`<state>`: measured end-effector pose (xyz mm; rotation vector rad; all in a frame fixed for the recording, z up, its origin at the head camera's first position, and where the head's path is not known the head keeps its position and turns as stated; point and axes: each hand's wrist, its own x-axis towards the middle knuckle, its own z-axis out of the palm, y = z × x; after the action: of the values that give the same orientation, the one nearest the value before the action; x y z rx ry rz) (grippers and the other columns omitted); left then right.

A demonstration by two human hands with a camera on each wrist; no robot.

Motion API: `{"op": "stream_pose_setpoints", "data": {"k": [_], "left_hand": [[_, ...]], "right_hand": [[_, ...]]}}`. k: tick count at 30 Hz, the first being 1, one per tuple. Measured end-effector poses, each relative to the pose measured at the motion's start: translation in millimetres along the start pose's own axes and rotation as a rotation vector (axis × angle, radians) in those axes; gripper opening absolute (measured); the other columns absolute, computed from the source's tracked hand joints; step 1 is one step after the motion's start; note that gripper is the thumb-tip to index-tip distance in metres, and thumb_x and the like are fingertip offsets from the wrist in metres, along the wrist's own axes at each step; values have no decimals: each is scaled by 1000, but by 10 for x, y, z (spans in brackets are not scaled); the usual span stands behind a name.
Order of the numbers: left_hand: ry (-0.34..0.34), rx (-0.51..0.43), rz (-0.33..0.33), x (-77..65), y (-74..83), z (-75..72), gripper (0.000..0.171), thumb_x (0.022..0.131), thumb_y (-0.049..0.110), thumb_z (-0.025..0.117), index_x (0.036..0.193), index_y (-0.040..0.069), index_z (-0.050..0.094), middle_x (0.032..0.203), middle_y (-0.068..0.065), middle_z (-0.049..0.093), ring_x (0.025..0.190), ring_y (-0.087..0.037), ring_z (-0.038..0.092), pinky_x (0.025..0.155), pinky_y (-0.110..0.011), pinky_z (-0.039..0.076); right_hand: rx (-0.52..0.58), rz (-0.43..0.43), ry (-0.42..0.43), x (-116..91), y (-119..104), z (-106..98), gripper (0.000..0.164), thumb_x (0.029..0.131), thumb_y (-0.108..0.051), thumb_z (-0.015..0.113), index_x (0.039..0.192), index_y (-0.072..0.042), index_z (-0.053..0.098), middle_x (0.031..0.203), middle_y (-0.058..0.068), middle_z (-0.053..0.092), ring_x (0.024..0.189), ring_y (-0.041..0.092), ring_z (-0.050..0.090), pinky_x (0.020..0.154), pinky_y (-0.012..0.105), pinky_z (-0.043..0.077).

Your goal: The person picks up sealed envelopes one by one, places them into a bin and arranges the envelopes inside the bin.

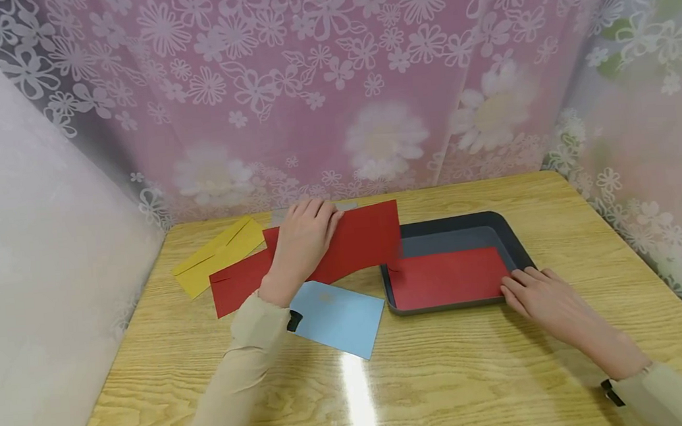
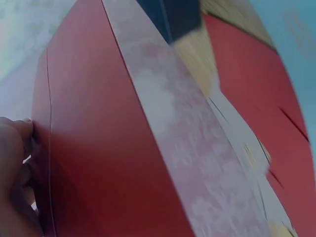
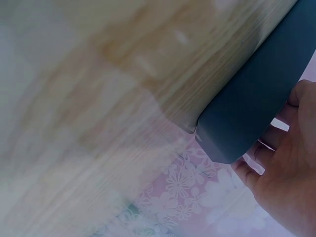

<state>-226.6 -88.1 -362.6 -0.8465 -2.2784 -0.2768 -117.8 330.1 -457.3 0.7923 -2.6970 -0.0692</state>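
Observation:
My left hand (image 1: 304, 242) grips a red envelope (image 1: 366, 237) by its upper edge and holds it raised, its right end overlapping the tray's left side in the head view. In the left wrist view, fingers curl at the edge of this envelope (image 2: 98, 133). A dark grey tray (image 1: 512, 240) stands on the right, with another red envelope (image 1: 449, 278) lying in its front part. At the tray's front right corner my right hand (image 1: 549, 304) holds the rim; the right wrist view shows fingers along the tray's edge (image 3: 247, 108).
Left of the tray lie a light blue envelope (image 1: 342, 318), a red envelope (image 1: 236, 289) partly behind my left arm, and a yellow envelope (image 1: 219, 256). A greyish flat piece (image 1: 278, 216) shows behind my left hand. Floral curtains (image 1: 309, 96) border the wooden table (image 1: 447, 377).

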Motion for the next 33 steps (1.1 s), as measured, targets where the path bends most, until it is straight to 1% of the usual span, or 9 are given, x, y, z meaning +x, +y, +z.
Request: {"op": "stream_pose_setpoints", "data": {"k": [3, 8, 15, 17, 22, 26, 29, 32, 33], "left_hand": [[-5, -28, 21, 130, 150, 84, 19, 104, 25, 61, 101, 8, 67, 96, -6, 66, 95, -22, 63, 84, -36, 49], [-45, -86, 47, 318, 395, 236, 20, 106, 24, 56, 105, 8, 67, 100, -4, 66, 99, -20, 61, 85, -32, 49], [-94, -140, 88, 519, 708, 401, 17, 107, 17, 53, 110, 5, 65, 101, -6, 62, 95, -20, 58, 83, -28, 49], [-112, -150, 93, 556, 794, 442, 16, 106, 16, 54, 112, 5, 64, 104, -6, 62, 97, -19, 58, 85, -28, 49], [-176, -168, 86, 597, 1000, 581, 18, 105, 14, 54, 119, 7, 63, 113, -5, 63, 106, -18, 59, 90, -27, 50], [-267, -158, 104, 570, 1136, 731, 22, 106, 13, 52, 124, 10, 62, 116, -2, 63, 110, -16, 60, 92, -25, 49], [-321, -167, 114, 541, 1197, 826, 24, 106, 11, 50, 127, 10, 62, 117, -3, 62, 112, -16, 59, 96, -24, 48], [-333, -202, 93, 522, 1207, 913, 25, 107, 9, 48, 127, 10, 62, 117, -3, 63, 114, -16, 59, 100, -24, 47], [-334, -215, 81, 519, 1204, 936, 25, 107, 9, 48, 127, 10, 62, 118, -3, 63, 114, -16, 59, 100, -24, 47]], "right_hand": [[-4, -1, -18, -5, -2, -12, 28, 91, -16, 70, 113, 0, 73, 107, 16, 69, 96, 38, 65, 80, 55, 52], [-6, 5, -28, -6, -12, -10, 28, 90, -16, 70, 114, -1, 73, 107, 16, 69, 97, 37, 65, 79, 55, 52], [-4, 12, 4, -1, -10, 3, 26, 90, -17, 70, 110, -2, 74, 105, 14, 69, 95, 36, 65, 78, 56, 51], [-4, 11, 14, -2, -7, 3, 25, 91, -17, 69, 110, -1, 74, 104, 14, 69, 94, 36, 65, 78, 56, 51], [-7, 3, 15, -12, -5, -2, 25, 93, -17, 67, 111, 0, 74, 105, 16, 69, 96, 38, 65, 78, 56, 52], [-6, 4, -19, -21, -9, -18, 28, 92, -15, 67, 113, 1, 73, 110, 18, 70, 101, 43, 65, 82, 58, 52], [-7, 9, -28, -20, -11, -19, 28, 90, -15, 68, 113, 1, 73, 107, 18, 70, 101, 43, 65, 83, 58, 52], [-8, 17, -22, -14, -14, -12, 27, 88, -15, 70, 111, 0, 73, 103, 17, 70, 100, 42, 65, 83, 58, 51], [-9, 12, -5, -17, -12, -4, 26, 90, -16, 68, 110, 0, 73, 102, 17, 70, 98, 41, 65, 81, 57, 52]]}}
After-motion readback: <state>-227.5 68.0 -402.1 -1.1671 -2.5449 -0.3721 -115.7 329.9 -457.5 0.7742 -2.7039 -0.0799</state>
